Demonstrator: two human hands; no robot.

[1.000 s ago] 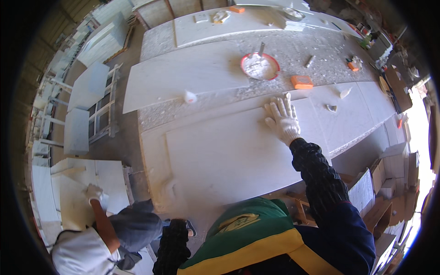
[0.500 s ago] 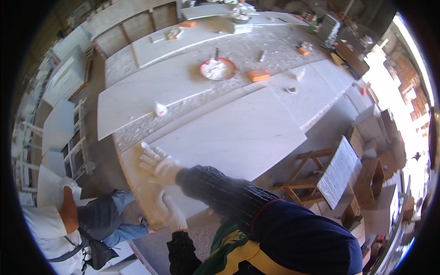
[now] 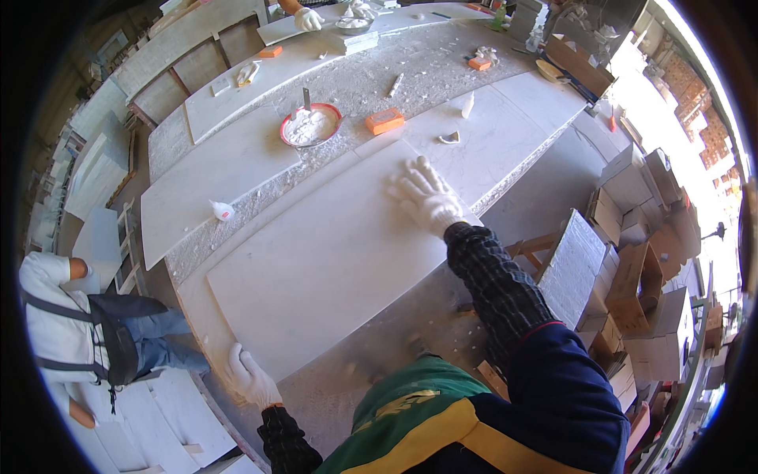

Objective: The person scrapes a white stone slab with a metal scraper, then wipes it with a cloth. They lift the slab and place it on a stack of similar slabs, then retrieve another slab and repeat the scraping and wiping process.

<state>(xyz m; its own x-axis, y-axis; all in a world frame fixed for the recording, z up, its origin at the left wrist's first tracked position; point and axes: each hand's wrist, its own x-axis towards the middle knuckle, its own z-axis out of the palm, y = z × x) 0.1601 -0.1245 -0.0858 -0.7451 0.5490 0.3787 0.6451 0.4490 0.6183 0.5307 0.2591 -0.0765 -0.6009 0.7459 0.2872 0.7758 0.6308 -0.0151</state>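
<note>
A long, pale flat panel (image 3: 316, 261) lies on the worktable, with my gloved hands near its two ends. My right hand (image 3: 429, 197), in a white glove, rests palm down by the panel's right end, fingers spread and nothing held. At the near left corner, my left hand (image 3: 253, 378), gloved too, lies beside the panel's end at the table edge. Its fingers are stretched out, and I see nothing in them. Past my right hand, a small curved piece (image 3: 449, 138) and an upright white cone-shaped item (image 3: 467, 105) sit on another pale panel (image 3: 513, 118).
Beyond the panel are a red-rimmed bowl (image 3: 335, 133) of white material with a handled tool, an orange block (image 3: 384, 121) and a small white bottle (image 3: 223, 211). A co-worker (image 3: 67, 316) stands at left; another person's gloved hand (image 3: 309, 19) is far off. Cardboard boxes (image 3: 632, 292) stack at right.
My right hand has swept from the panel's left end to its right end. My left hand has moved to the near left corner. The view has shifted, and the co-worker's posture differs.
</note>
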